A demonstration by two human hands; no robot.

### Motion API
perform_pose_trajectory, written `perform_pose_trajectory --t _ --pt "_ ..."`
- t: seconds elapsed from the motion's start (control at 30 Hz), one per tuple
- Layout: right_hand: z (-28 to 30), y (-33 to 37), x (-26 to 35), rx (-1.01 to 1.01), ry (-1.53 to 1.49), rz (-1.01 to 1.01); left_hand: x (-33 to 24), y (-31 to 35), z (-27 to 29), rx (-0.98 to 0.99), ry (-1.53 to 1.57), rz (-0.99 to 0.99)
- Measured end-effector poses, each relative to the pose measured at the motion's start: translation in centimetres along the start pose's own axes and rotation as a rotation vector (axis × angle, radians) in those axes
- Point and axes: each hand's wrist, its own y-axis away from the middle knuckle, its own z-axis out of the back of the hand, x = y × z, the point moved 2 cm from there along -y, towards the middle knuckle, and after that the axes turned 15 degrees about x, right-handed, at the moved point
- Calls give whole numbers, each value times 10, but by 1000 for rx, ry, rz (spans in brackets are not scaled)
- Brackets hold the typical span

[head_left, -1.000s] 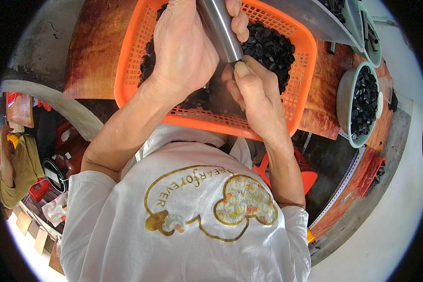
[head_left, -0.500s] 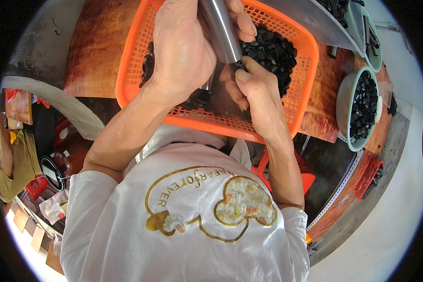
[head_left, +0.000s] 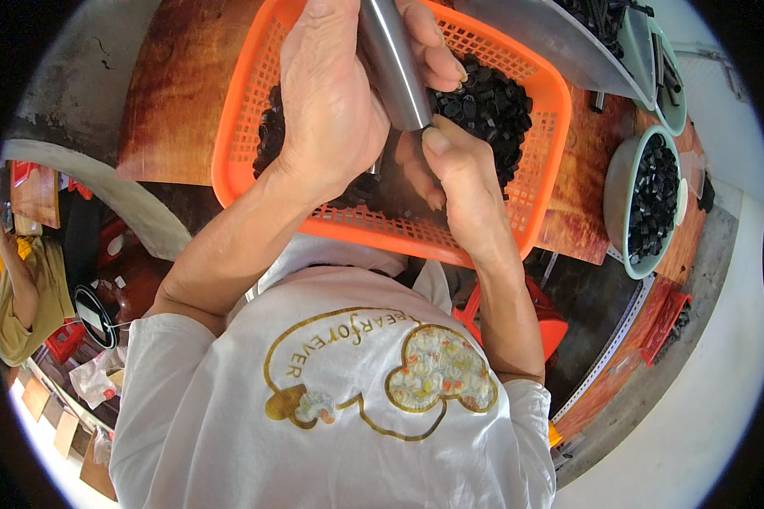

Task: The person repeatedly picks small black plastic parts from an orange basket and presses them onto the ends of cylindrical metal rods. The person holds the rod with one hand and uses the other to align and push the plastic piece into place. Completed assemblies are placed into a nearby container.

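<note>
Gripping the metal tube (head_left: pixel 395 72) above the orange basket (head_left: pixel 373 237), the left hand (head_left: pixel 331 110) could drop it among the black pieces (head_left: pixel 491 106) if its hold loosens; whether the right hand (head_left: pixel 467 174), curled by the tube's end, pinches anything is hidden.

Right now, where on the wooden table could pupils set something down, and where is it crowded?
Bare wood shows on the wooden table left of the orange basket, with a narrower patch between basket and pale green bowl. Crowded: the basket, with black pieces inside and left hand and right hand above; upper right, the grey bin.
</note>
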Motion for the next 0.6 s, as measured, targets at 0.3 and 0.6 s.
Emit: perform_pose_trajectory --t 0.3,0.6 --pt "-1 -1 -2 32 -18 -8 -2 -1 3 0 -43 -45" --pt "0 -1 -4 44 -6 -2 -1 -1 4 -1 -58 -59"
